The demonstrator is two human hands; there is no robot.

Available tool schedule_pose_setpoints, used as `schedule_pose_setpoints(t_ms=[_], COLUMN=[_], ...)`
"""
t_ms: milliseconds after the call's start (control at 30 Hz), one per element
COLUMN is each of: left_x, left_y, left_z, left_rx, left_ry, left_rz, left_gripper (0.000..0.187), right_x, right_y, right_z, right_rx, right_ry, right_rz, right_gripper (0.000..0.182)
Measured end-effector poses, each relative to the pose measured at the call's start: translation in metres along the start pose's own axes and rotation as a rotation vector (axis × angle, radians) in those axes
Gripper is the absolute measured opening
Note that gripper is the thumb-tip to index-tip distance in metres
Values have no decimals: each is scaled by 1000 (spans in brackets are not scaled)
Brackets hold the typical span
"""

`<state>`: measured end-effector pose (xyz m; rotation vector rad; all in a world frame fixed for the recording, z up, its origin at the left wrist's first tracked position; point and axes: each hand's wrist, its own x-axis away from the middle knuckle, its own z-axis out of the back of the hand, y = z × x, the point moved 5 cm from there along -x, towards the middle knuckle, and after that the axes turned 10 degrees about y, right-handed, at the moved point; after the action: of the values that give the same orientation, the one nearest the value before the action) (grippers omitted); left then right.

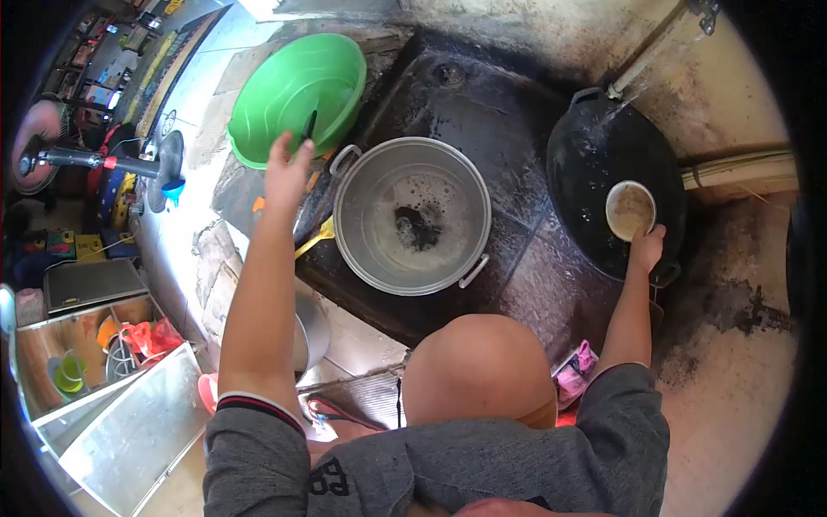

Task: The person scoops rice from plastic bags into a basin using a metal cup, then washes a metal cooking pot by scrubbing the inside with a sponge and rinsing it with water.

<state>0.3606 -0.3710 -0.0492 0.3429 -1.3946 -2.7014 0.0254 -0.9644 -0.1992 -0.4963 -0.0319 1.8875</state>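
Observation:
My left hand (289, 172) is at the near rim of the green basin (258, 95), its fingertips closed at the lower end of a thin black object (310, 125), which points into the basin. My right hand (648, 247) grips a small round container (631, 211) by its near edge; its inside looks pale brown. That container is over the large black basin (586, 207), where water falls from a pipe (642, 73). Between my hands stands a big metal pot (369, 248) with two side handles and shallow cloudy liquid around a dark patch.
A yellow utensil (319, 237) lies beside the pot's left side. Another metal vessel (314, 336) is nearer my body. To the far left are a fan (43, 146) and an open-topped box (43, 353) with red and green items. A stained wall (551, 26) bounds the back.

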Motion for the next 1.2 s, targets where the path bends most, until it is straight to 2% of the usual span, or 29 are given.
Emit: schedule_pose_setpoints(t_ms=[33,67,100,133,200,267,333,367,400,467,500,567,633,700,767,867,933,1000,1033,1067,1100,1133,1200], left_x=[15,43,78,113,190,245,264,266,263,260,256,249,245,244,245,231,221,211,209,210,211,208,217], left_y=[-4,2,11,-3,11,4,2,-1,-2,-8,-4,10,18,24,21,28,29,52,60,63,60,56,50], left_z=[-10,-24,-39,-58,-76,-94,-114,-119,-123,-133,-131,-126,-124,-129,-136,-137,-132,-119,-113,-107,-103,-99,-94], left_rx=[-35,82,200,171,-21,-116,-167,-224,-219,-473,-472,-488,-465,-433,-430,-569,-531,-311,-308,-356,-404,-403,-430], left_ry=[-115,-244,-370,-506,-848,-859,-869,-872,-871,-932,-930,-932,-947,-945,-892,-912,-861,-741,-743,-856,-967,-972,-1229], left_rz=[-31,-44,-55,-98,-175,-433,-374,-324,-326,-432,-434,-520,-530,-547,-501,-563,-536,-600,-603,-537,-469,-470,-737], left_gripper=[53,54,54,55,67,75,73,72,72,66,66,61,63,65,59,52,49,44,44,50,55,55,64], right_x=[3,6,10,13,28,42,57,59,61,71,88,107,130,161,190,211,203,187,168,150,129,104,55], right_y=[-6,-12,-13,-16,-37,-51,-58,-59,-61,-60,-90,-122,-146,-180,-223,-256,-267,-278,-276,-269,-257,-240,-190], right_z=[8,16,11,0,-3,-19,-31,-32,-36,-40,-11,11,9,22,53,53,56,56,56,57,60,62,36], right_rx=[-14,-27,4,41,53,-6,-137,-150,-149,-590,-960,-1332,-1474,-1565,-1699,-1706,-1727,-1752,-1748,-1730,-1618,-1494,-1092], right_ry=[62,123,76,-34,-184,-200,-162,-221,-216,-89,-407,-536,-729,-863,-1084,-1150,-1156,-1153,-950,-748,-575,-409,173], right_rz=[46,93,106,109,86,177,165,40,41,-189,-492,-500,-581,-753,-734,-811,-745,-673,-589,-509,-330,-156,301], right_gripper=[33,35,33,31,26,26,27,33,33,33,37,39,40,41,42,40,40,40,41,42,44,47,54])
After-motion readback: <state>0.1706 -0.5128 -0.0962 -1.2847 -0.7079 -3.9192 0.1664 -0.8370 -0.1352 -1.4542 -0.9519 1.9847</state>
